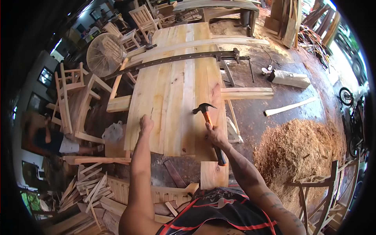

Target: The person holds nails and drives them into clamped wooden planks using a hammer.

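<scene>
My right hand [216, 137] is wrapped round the handle of a claw hammer [207, 114] with a dark head and an orange and black grip. The hammer is held above the right part of a panel of pale boards [172, 94] laid edge to edge. Near the panel's left edge, my left hand [146, 123] is closed and low over the wood. A thin, dark nail [152, 112] shows at its fingertips; the exact grip is too small to see. Across the far part of the panel lies a long metal bar clamp [180, 58].
Loose boards [246, 93] jut out at the panel's right. A wood-shavings heap [301, 149] lies on the floor at right, near a squared timber block [290, 78]. Wood offcuts [92, 184] are piled at lower left. A round fan [105, 55] and chairs [145, 19] stand beyond; a person [58, 137] is at left.
</scene>
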Available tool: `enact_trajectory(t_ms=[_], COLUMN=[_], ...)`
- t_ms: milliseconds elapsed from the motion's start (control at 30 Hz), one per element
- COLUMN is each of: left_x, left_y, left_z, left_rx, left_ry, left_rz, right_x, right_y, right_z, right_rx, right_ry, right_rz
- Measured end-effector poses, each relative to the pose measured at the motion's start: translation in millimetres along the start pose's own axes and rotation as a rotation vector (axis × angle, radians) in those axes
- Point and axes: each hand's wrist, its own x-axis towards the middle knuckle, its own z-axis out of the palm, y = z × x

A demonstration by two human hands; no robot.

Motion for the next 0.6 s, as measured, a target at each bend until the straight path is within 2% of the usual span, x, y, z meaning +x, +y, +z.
enact_trajectory(t_ms=[33,133,233,367,433,467,500,567,600], left_x=[4,-16,-14,-5,1,13,34,61,52], left_y=[-5,17,18,11,8,-12,-30,-57,-46], left_z=[-1,-22,-23,-11,-15,2,11,19,8], left_rx=[0.030,0.027,0.062,0.093,0.030,-0.248,-0.245,-1.616,-1.609], left_ry=[-0.061,-0.042,-0.075,-0.037,-0.131,-0.024,-0.029,-0.003,-0.002], left_rz=[0.002,-0.121,-0.108,-0.098,-0.154,-0.181,-0.172,-0.396,-0.409], right_x=[1,-2,-5,-6,-5,-6,-2,4,2], right_y=[4,-2,-9,-9,-5,-6,-2,10,10], right_z=[2,-1,-4,-6,-3,-4,-4,4,3], right_rx=[0.000,0.131,0.105,0.094,0.138,0.104,0.110,0.088,0.087], right_ry=[-0.013,-0.082,-0.084,-0.090,-0.074,-0.074,-0.066,-0.047,-0.056], right_rz=[-0.006,0.099,0.138,0.119,0.083,0.083,0.089,0.021,0.030])
